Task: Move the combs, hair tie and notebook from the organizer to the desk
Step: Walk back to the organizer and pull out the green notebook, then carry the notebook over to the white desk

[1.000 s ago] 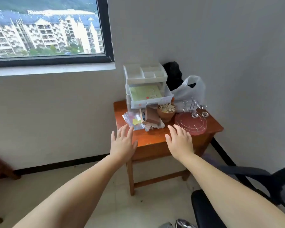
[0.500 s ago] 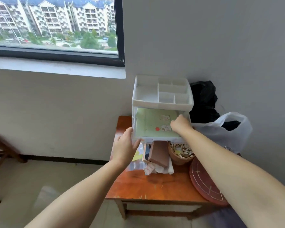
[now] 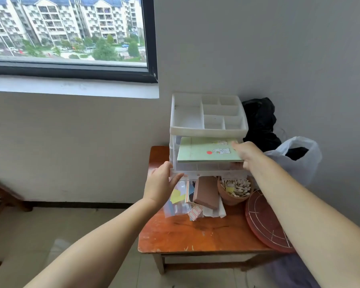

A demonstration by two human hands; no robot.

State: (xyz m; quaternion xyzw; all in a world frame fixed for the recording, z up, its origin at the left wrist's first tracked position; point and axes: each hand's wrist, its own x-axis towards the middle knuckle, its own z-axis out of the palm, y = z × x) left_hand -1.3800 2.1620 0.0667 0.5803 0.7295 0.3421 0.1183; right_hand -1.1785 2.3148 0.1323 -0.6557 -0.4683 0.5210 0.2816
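A white plastic organizer (image 3: 208, 129) stands at the back of a small orange wooden desk (image 3: 195, 233). Its top tray has several bare compartments. Its clear drawer (image 3: 206, 168) is pulled out and holds a pale green notebook (image 3: 202, 151) with cartoon stickers. My right hand (image 3: 247, 154) grips the notebook's right edge, and that side is tilted up off the drawer. My left hand (image 3: 161, 182) rests against the drawer's front left corner, fingers spread. No combs or hair tie show.
Under the drawer lie a brown box (image 3: 206, 192), plastic sleeves with coloured paper (image 3: 178, 201) and a clay pot of small clips (image 3: 235, 189). A round red board (image 3: 266, 221) overhangs the desk's right side. A white plastic bag (image 3: 295, 159) and black bag (image 3: 260, 121) fill the back corner.
I have come close to the desk. My right hand went from the desk edge to the drawer and has lifted the notebook's right side; my left hand reached the drawer's front corner.
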